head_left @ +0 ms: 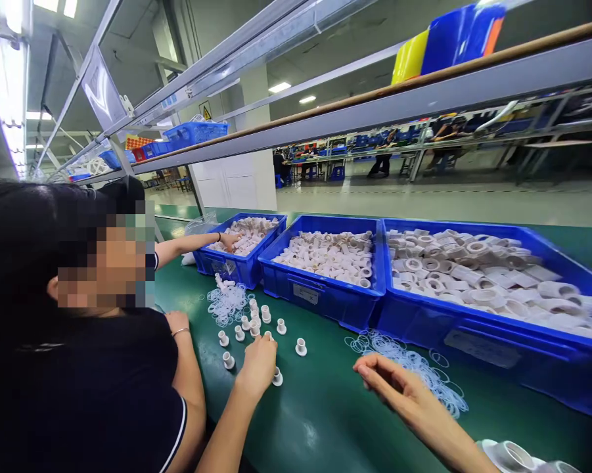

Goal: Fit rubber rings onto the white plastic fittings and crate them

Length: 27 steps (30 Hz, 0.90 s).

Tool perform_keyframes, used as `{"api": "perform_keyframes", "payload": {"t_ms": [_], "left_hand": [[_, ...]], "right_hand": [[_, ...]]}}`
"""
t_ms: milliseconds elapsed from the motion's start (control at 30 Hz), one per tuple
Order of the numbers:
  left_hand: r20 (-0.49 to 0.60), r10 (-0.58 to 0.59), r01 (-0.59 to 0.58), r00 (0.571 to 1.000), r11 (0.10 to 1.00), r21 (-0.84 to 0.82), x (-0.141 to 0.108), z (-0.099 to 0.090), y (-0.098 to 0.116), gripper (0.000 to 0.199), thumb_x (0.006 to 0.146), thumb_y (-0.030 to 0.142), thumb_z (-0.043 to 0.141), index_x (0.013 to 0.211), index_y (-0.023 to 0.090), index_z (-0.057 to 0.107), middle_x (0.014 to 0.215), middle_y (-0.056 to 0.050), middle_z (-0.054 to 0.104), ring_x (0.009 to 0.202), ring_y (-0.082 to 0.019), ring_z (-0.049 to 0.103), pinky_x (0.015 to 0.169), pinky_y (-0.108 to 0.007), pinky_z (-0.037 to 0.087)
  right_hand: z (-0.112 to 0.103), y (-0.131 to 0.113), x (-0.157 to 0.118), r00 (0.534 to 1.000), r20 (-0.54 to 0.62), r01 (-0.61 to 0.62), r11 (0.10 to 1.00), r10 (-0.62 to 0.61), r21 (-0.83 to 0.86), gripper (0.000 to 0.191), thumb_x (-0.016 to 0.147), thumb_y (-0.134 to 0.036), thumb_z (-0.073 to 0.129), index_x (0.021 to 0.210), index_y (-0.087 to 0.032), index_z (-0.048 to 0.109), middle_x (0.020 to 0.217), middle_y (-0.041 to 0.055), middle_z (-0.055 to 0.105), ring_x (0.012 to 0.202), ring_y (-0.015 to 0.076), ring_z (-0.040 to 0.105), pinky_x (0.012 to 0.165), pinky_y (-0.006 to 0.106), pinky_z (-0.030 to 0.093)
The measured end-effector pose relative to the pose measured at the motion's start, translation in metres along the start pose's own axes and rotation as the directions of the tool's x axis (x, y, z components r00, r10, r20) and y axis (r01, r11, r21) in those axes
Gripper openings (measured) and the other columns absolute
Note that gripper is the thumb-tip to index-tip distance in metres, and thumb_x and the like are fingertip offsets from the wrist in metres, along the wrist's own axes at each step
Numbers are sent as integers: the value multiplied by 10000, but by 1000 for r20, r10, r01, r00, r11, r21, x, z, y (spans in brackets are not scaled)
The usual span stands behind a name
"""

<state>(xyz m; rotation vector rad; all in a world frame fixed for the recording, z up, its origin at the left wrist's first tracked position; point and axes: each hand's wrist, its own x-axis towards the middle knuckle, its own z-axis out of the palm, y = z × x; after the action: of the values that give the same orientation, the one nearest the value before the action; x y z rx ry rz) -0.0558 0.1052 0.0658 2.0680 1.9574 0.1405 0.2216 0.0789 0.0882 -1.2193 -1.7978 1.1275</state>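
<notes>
Among several small white flanged plastic fittings (301,346) standing on the green table, my left hand (259,362) is closed, its fingers on one white fitting (268,335) that they mostly cover. Another fitting (276,376) stands right beside that hand. My right hand (397,387) hovers over the table, thumb and fingertips pressed together; anything between them is too small to make out. Just beyond and partly behind it lies a loose heap of thin clear rings (418,364). A second pile of such rings (228,302) lies near the far fittings.
Three blue bins (320,299) line the table's back, filled with white plastic parts. A co-worker (103,394) sits at the left, one hand (230,241) in the leftmost bin. Larger white fittings (515,455) lie at the bottom right. A shelf (325,115) runs overhead.
</notes>
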Motion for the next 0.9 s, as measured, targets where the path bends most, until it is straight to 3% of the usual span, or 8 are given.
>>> {"api": "perform_keyframes", "payload": {"t_ms": [100, 167, 233, 400, 500, 700, 800, 900], "left_hand": [[-10, -10, 10, 1000, 999, 38, -2, -3, 12, 286, 890, 112, 442, 1027, 87, 692, 1149, -216, 656, 1088, -348, 607, 890, -454, 488], [-63, -8, 12, 998, 999, 53, -17, -7, 18, 346, 932, 181, 395, 1145, 112, 659, 1211, -209, 634, 1156, -365, 560, 939, -498, 462], [-200, 1, -16, 980, 997, -72, -40, -8, 19, 352, 949, 243, 399, 1192, 180, 645, 1222, -164, 639, 1152, -350, 555, 955, -506, 453], [-483, -112, -143, 869, 875, -462, -82, -13, -8, 308, 914, 477, 552, 1125, 273, 643, 1236, -73, 626, 1088, -225, 591, 950, -415, 512], [-526, -205, -132, 825, 837, -531, -74, -40, -40, 369, 901, 523, 547, 1154, 268, 631, 1224, -83, 630, 1108, -237, 581, 936, -443, 519], [-533, -356, -126, 768, 731, -671, -40, -105, -95, 387, 891, 359, 372, 864, 302, 754, 774, -39, 649, 1258, -408, 503, 861, -478, 459], [-489, -367, -150, 792, 660, -737, -34, -112, -94, 430, 908, 354, 329, 798, 290, 740, 776, -44, 638, 1259, -393, 506, 863, -466, 459], [-422, -343, -176, 839, 563, -808, -40, -96, -75, 433, 956, 427, 326, 913, 254, 721, 905, -40, 665, 1198, -336, 556, 875, -439, 490]], "right_hand": [[-32, -37, 50, 984, -109, 115, 964, -144, -238, 398, 966, -598, 436, 940, -242, 612, 793, 22, 633, 706, 179, 563, 625, 274, 454], [-54, -51, 107, 966, -141, 111, 839, -218, -532, 395, 1033, -483, 318, 1036, -206, 600, 926, 64, 673, 837, 200, 610, 762, 296, 486], [-73, -53, 174, 983, -79, 53, 667, -166, -743, 335, 1031, -336, 343, 1161, -142, 584, 1112, 133, 665, 984, 232, 619, 896, 345, 476], [-91, -27, 296, 992, 127, 112, 526, -6, -843, 521, 899, -379, 678, 1332, -126, 538, 1369, 165, 545, 1216, 302, 545, 1021, 482, 446], [-87, -5, 319, 978, 197, 145, 455, 69, -878, 496, 938, -421, 637, 1361, -191, 518, 1375, 114, 541, 1195, 284, 561, 1001, 524, 468], [-71, 16, 324, 975, 208, 167, 355, 80, -920, 401, 969, -400, 597, 1309, -192, 548, 1296, 97, 578, 1090, 248, 606, 933, 482, 518], [-67, 11, 322, 976, 202, 162, 349, 81, -923, 332, 969, -389, 601, 1227, -180, 596, 1218, 83, 619, 1031, 223, 628, 895, 447, 538], [-69, 2, 316, 981, 186, 152, 383, 53, -911, 307, 968, -378, 606, 1194, -170, 611, 1184, 77, 633, 1010, 217, 635, 885, 439, 542]]}}
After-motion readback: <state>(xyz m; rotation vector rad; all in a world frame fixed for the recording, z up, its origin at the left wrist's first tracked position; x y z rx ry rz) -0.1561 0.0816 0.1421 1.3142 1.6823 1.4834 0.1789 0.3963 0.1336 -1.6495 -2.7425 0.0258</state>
